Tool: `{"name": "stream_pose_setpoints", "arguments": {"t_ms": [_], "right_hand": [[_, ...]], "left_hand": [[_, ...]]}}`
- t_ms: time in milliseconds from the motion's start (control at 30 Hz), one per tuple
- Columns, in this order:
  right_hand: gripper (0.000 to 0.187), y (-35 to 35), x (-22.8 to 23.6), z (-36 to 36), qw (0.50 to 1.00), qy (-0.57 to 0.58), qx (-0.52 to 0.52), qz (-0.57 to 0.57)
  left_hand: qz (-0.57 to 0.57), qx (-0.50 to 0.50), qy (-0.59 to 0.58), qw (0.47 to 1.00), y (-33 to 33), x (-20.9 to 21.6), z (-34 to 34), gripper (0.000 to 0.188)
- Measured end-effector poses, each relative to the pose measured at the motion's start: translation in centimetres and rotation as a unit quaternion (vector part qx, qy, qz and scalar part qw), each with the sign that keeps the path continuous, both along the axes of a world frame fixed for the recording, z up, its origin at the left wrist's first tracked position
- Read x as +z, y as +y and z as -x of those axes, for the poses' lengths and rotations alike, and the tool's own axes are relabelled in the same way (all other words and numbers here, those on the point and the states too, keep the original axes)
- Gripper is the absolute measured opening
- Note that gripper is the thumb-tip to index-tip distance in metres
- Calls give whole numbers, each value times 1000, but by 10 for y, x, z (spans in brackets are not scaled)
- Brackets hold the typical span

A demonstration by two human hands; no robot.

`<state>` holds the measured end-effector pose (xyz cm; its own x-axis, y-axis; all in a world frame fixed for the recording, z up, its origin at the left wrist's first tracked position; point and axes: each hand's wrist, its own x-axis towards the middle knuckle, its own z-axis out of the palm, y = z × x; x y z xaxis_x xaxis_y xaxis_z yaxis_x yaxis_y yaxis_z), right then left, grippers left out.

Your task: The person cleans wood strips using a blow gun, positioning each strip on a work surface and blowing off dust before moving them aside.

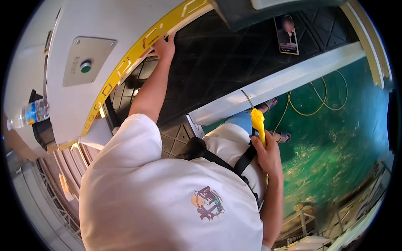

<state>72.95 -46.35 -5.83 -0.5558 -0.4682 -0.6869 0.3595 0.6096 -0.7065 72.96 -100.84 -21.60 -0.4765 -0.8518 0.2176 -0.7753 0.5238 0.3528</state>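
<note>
My right hand point(270, 157) is closed around the handle of a yellow air blow gun point(258, 121), held in front of my right hip. Its thin metal nozzle points up and away, over a white beam. My left hand point(164, 48) is stretched far forward to the inner side of a yellow machine edge point(144, 44). Its visible fingers are spread at that edge, with some tips hidden. Beneath that hand lies a black panelled surface point(209, 50).
A phone point(287, 35) lies on the black surface at the far right. The white beam point(276, 83) borders the green floor point(331, 134), where a thin yellow hose point(307, 113) lies looped. At left are a green push button point(85, 66) and a water bottle point(29, 114).
</note>
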Motion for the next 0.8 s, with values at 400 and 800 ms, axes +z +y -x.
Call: {"name": "stream_pose_setpoints", "arguments": {"t_ms": [400,800], "right_hand": [[39,1,-7,-5,1000,17,-14,-13],[38,20,0,-15,999,11,24,-37]], "left_hand": [[68,24,3,997,-9,-17,-4,72],[98,-16,71,993,-10,-17,1,65]]}}
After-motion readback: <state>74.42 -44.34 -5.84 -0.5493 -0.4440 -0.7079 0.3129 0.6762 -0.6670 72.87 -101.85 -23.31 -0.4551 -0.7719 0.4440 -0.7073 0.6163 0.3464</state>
